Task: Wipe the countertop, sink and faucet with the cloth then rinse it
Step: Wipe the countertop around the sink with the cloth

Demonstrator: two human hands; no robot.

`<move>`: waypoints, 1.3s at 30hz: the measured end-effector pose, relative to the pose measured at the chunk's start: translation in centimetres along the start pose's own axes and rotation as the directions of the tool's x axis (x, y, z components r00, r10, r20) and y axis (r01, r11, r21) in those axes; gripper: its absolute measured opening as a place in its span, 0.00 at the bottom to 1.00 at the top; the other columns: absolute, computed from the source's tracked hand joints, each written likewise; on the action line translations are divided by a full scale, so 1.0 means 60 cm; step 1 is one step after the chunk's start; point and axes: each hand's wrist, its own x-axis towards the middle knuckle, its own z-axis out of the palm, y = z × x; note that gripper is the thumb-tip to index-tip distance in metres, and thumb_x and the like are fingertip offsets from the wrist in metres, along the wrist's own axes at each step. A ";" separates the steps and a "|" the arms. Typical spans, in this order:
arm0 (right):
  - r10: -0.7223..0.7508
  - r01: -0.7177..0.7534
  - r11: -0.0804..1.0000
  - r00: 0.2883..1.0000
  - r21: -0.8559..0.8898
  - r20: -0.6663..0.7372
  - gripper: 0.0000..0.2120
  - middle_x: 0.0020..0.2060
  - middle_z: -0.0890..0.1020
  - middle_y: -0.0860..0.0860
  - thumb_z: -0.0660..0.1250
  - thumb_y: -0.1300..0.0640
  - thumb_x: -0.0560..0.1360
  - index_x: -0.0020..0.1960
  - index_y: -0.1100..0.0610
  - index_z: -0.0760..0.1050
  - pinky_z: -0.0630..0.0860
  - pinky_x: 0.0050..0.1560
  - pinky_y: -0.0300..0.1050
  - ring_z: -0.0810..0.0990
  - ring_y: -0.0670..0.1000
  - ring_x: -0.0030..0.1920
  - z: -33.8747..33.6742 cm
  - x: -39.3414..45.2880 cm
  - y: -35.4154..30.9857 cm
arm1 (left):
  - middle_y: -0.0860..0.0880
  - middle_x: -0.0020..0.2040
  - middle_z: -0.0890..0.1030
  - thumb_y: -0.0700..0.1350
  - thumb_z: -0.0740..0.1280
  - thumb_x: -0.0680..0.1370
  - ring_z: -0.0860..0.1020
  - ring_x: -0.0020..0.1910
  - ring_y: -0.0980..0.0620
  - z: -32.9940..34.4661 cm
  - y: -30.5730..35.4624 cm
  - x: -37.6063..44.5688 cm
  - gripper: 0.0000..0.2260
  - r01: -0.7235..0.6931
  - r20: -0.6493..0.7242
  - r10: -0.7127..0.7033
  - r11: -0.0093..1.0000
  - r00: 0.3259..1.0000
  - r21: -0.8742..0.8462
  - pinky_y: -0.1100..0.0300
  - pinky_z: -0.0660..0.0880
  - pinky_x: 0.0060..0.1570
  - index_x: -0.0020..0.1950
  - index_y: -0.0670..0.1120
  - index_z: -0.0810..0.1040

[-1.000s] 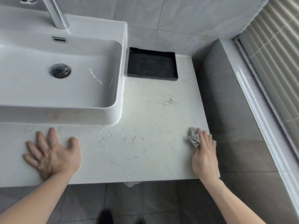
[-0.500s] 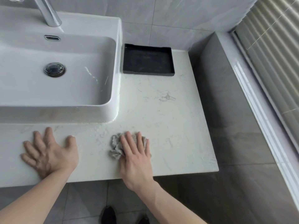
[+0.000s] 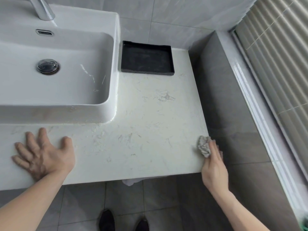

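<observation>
Since half a second ago I see the right hand point(image 3: 214, 165) has swept from mid-counter back to the right front corner. It presses the crumpled grey cloth point(image 3: 203, 146) down at the countertop point(image 3: 146, 124) side edge, fingers straight over it; part of the hand overhangs the edge. Left hand point(image 3: 44, 155) unchanged: fingers spread, palm flat near the front edge, below the sink point(image 3: 106, 107). Bare counter lies between the hands. Black tray point(image 3: 146, 58) sits at the back wall, just beside the sink. Faucet point(image 3: 43, 9) top left.
</observation>
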 end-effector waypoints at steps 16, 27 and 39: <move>-0.587 0.579 0.808 0.776 0.108 0.233 0.33 0.85 0.53 0.48 0.60 0.58 0.81 0.84 0.51 0.54 0.43 0.83 0.62 0.43 0.58 0.85 0.173 -0.121 -0.316 | 0.50 0.83 0.55 0.63 0.58 0.75 0.56 0.81 0.34 0.007 -0.003 0.000 0.32 0.011 -0.005 -0.011 0.999 1.000 -0.039 0.29 0.55 0.75 0.78 0.56 0.61; -0.411 0.414 0.905 0.910 -0.091 0.057 0.33 0.84 0.53 0.48 0.59 0.54 0.83 0.85 0.48 0.51 0.46 0.84 0.56 0.47 0.53 0.85 0.079 -0.057 -0.122 | 0.51 0.82 0.55 0.64 0.57 0.75 0.60 0.79 0.31 0.016 -0.016 0.008 0.32 0.013 -0.001 -0.013 0.999 1.000 -0.029 0.28 0.56 0.74 0.78 0.59 0.58; 0.279 -0.163 0.891 0.933 0.425 -0.227 0.25 0.78 0.71 0.46 0.54 0.65 0.85 0.80 0.49 0.66 0.61 0.79 0.46 0.65 0.51 0.80 0.008 -0.022 -0.108 | 0.45 0.83 0.56 0.62 0.58 0.76 0.51 0.82 0.37 -0.001 0.005 -0.008 0.32 0.009 0.037 -0.009 1.000 0.999 0.016 0.34 0.46 0.79 0.79 0.54 0.60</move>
